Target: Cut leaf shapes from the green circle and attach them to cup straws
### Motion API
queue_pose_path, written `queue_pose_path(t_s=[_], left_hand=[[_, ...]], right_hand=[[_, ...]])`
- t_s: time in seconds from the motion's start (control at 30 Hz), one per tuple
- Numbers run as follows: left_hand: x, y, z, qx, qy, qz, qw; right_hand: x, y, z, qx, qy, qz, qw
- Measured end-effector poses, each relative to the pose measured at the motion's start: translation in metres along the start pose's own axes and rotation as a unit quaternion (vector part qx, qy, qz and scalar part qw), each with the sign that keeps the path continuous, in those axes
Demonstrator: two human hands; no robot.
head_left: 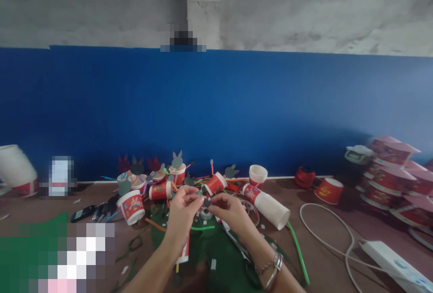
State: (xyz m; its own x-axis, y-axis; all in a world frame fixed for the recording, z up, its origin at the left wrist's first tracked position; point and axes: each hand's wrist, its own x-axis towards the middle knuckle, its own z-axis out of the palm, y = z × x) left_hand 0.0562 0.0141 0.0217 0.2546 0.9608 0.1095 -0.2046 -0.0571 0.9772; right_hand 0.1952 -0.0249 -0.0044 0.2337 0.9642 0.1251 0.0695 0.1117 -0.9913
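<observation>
My left hand [182, 212] and my right hand [227, 209] meet over the table, fingers pinched together on a small dark felt piece [206, 202]. A red and white paper cup [184, 252] shows beneath my left wrist. My right wrist carries bracelets [272, 268]. Below the hands lies dark green felt [223, 257] with a green straw [202, 227] on it. A small roll of tape [205, 214] sits just under the fingers.
Decorated red paper cups [158, 185] with felt ears crowd the table behind the hands. A stack of white cups [270, 205] lies on its side at right. Red bowls [395, 180] pile up far right, beside a white power strip [394, 261] and cable. Scissors [101, 212] lie at left.
</observation>
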Motion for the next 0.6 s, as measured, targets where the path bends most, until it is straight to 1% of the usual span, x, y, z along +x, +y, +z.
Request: queue_pose_path(t_s=[0.07, 0.23, 0.33, 0.43, 0.6], left_hand=[[0.0, 0.0, 0.0, 0.0, -0.009, -0.003, 1.0], [-0.001, 0.0, 0.002, 0.002, -0.029, -0.006, 1.0], [-0.001, -0.003, 0.003, 0.042, -0.067, 0.003, 0.997], [0.0, -0.008, 0.002, 0.114, -0.093, 0.029, 0.989], [0.002, -0.01, 0.001, 0.172, -0.077, 0.112, 0.976]], right_hand=[[-0.002, -0.004, 0.0, -0.016, -0.017, -0.008, 1.0], [-0.006, -0.012, -0.002, -0.063, -0.009, -0.032, 0.997], [-0.005, -0.012, -0.004, -0.067, -0.013, -0.05, 0.996], [-0.003, -0.011, -0.004, -0.067, -0.011, -0.052, 0.996], [-0.002, -0.009, -0.004, -0.068, 0.01, -0.033, 0.997]])
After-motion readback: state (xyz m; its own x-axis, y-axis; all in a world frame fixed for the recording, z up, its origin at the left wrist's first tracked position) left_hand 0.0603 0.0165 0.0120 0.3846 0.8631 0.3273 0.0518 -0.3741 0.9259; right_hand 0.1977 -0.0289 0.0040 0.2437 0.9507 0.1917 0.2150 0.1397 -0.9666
